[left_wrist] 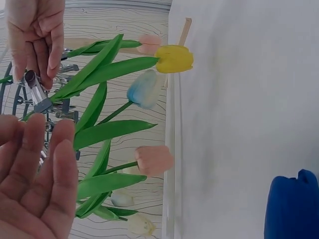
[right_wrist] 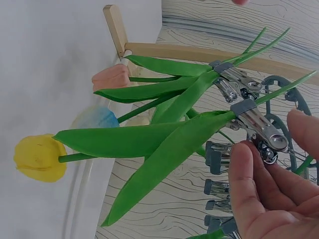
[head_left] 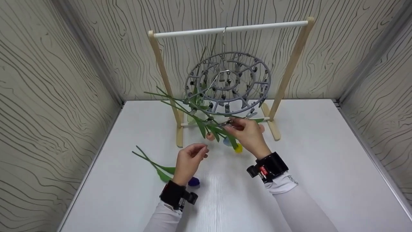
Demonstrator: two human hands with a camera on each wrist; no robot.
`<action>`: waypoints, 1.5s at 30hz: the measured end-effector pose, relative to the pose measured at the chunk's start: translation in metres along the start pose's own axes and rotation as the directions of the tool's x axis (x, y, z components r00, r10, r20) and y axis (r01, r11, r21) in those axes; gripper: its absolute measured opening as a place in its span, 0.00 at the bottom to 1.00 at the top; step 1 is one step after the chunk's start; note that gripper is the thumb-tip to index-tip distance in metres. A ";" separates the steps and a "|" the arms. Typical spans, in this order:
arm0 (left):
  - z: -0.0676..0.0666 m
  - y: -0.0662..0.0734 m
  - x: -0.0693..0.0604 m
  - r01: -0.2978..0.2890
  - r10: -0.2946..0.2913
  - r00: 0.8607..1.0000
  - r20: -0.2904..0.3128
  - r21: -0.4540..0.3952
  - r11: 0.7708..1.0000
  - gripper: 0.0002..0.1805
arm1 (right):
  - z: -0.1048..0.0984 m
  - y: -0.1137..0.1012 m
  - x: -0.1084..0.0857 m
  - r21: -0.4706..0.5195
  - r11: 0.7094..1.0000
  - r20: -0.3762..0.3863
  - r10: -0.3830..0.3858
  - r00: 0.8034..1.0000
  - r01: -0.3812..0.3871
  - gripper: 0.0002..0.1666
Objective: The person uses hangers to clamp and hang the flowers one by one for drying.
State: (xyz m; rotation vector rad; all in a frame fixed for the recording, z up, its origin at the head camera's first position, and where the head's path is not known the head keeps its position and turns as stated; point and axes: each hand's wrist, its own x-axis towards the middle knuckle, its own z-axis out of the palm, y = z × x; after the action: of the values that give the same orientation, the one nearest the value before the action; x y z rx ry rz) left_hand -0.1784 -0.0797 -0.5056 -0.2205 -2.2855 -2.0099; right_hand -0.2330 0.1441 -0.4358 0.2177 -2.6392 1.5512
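While loose stems lay on the white table at lower left of the head view, dark blue head at their right, the left hand partly hid them, lower centre: fingers loosely bent, nothing in them. Leaves broad, smooth, pointed; stems thin, rod-like.

Centre: grey hanger, concentric rings, apparently plastic. Hung from it head-down: pink tulip, pale blue tulip, yellow tulip, blooms egg-shaped, soft-looking.

Right of centre, the right hand had thumb and fingers drawn in about a clip, shiny metal with grey ends, its mouth apparently closed over the yellow tulip's stem. Step in hand, I judged: securing that stem. Next move seemed to call for easing off the clip, then fetching a loose stem. Farther right, upper frame: pale wooden rack, straight-sided.
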 end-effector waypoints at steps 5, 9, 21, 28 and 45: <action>-0.001 -0.001 0.000 -0.019 0.019 1.000 -0.004 -0.001 1.000 0.10 | -0.003 0.002 -0.004 0.018 0.999 -0.010 0.027 1.000 -0.027 0.27; -0.002 -0.001 0.001 -0.025 0.025 1.000 -0.008 -0.005 1.000 0.10 | -0.006 0.004 -0.007 0.051 0.999 -0.022 0.014 1.000 -0.013 0.29; -0.016 -0.005 -0.002 0.026 -0.025 0.998 -0.050 0.021 0.999 0.11 | -0.015 0.020 -0.019 0.004 1.000 -0.003 0.027 1.000 -0.027 0.29; -0.044 -0.008 -0.005 0.081 -0.070 0.990 -0.122 0.085 0.993 0.11 | -0.026 0.025 -0.039 0.015 1.000 0.015 0.004 1.000 -0.004 0.22; -0.134 -0.052 -0.011 0.402 -0.258 0.908 -0.330 0.515 0.757 0.20 | -0.030 0.060 -0.104 -0.054 0.994 -0.042 0.092 0.995 -0.094 0.14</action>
State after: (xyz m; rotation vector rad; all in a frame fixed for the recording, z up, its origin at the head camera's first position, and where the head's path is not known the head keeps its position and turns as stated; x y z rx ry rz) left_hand -0.1801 -0.2194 -0.5413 0.4860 -2.7644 -1.2399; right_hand -0.1405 0.2077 -0.4869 0.0607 -2.6937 1.4885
